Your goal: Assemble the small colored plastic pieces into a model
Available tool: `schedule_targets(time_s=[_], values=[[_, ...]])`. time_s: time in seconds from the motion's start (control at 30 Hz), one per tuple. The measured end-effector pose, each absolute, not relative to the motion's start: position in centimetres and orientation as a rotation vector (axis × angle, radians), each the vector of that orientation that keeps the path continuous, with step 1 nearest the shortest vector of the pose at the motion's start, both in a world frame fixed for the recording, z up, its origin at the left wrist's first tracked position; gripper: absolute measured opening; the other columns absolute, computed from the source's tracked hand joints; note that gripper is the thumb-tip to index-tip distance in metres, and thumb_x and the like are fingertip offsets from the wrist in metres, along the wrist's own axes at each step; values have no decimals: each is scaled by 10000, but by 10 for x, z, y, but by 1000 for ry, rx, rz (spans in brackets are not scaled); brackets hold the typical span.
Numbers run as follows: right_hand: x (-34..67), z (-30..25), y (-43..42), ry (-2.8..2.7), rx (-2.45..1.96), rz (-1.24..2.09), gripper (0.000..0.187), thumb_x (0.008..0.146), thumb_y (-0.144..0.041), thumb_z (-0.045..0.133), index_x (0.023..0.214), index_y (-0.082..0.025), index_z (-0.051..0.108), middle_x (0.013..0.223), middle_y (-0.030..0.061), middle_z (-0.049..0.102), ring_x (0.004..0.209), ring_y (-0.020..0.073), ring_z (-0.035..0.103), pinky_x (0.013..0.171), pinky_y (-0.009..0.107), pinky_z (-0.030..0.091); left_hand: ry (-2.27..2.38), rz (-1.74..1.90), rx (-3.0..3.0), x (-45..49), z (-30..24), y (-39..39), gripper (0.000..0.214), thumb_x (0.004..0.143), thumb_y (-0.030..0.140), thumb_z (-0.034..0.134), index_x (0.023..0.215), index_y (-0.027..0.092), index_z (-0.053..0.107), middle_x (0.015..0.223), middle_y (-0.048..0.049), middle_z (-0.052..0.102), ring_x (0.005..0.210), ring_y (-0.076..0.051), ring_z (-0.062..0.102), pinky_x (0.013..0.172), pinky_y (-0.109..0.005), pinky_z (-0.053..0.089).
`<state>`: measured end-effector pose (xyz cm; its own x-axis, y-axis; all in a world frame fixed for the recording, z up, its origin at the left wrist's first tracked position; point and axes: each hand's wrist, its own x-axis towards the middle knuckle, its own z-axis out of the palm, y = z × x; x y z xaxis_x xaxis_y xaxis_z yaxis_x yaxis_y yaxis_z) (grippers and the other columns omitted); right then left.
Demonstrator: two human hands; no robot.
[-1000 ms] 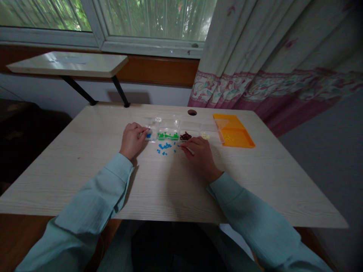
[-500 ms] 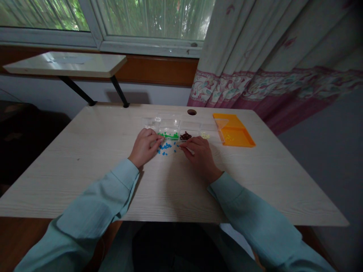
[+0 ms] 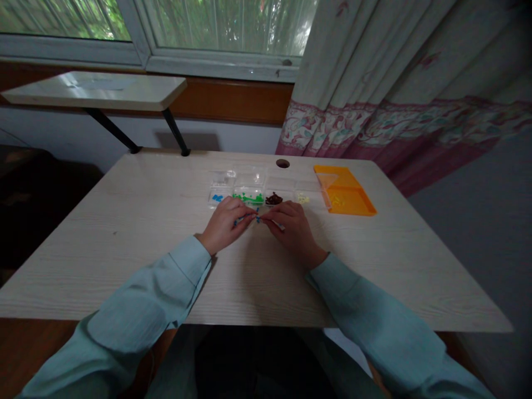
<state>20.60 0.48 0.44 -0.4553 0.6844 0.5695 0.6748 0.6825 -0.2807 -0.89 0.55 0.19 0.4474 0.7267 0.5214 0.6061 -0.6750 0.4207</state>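
Note:
My left hand [image 3: 225, 226] and my right hand [image 3: 294, 228] almost meet at the fingertips, thumb and fingers pinched together on each. Small blue pieces [image 3: 258, 220] show at the meeting point; my right fingertips seem to grip one, while what my left fingertips hold is too small to make out. Other blue pieces on the table are partly hidden by my left hand. Just beyond is a clear compartment box [image 3: 249, 177]. Its front row has blue pieces [image 3: 217, 198], green pieces [image 3: 248, 198], dark brown pieces [image 3: 274, 199] and pale yellow pieces [image 3: 303, 198].
An orange tray [image 3: 347, 188] with some yellow pieces stands right of the box, the clear lid edge overlapping it. Behind is a round cable hole [image 3: 283, 163] in the table [image 3: 158, 266]. A raised shelf [image 3: 103, 91] stands at back left; a curtain [image 3: 353, 94] hangs at back right.
My left hand has moved right from the box's front edge to my right fingertips, uncovering the blue pieces in the left compartment. My right hand has stayed nearly in place.

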Motion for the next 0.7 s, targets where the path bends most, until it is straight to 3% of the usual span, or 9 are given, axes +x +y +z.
schedule_targets(time_s=[0.7], values=[[206,4,4,-2244,-1035,25,155,905,-300,593,937,-262,739,896,47,679,914,185,565,854,346,400,1123,1027,2516,-8,-2,7,258,948,378,497,933,206,689,873,-65,614,885,-202,534,794,-359,417]])
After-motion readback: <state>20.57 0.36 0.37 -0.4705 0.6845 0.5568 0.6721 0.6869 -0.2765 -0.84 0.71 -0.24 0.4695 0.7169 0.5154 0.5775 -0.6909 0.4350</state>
